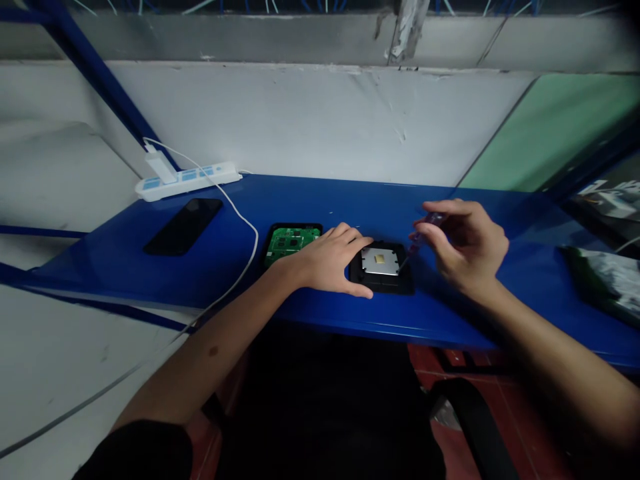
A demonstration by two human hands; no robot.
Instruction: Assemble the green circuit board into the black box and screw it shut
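1. On the blue table (320,193), our left hand (330,260) spreads over the black cover's (385,285) left edge; its silver metal plate (373,265) lies just right of those fingers.
2. Our right hand (467,243) pinches a purple-handled screwdriver (434,219), tip at the plate's lower-right corner.

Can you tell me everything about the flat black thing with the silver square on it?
The black piece looks like plastic and lies flat on the blue table. On top is a shiny, metal-looking silver plate, with a little gold-coloured square in its middle and small dark bits around its edge. The left hand rests at its left side. A thin tool in the right hand points at one corner of the plate; I can't tell if it touches.
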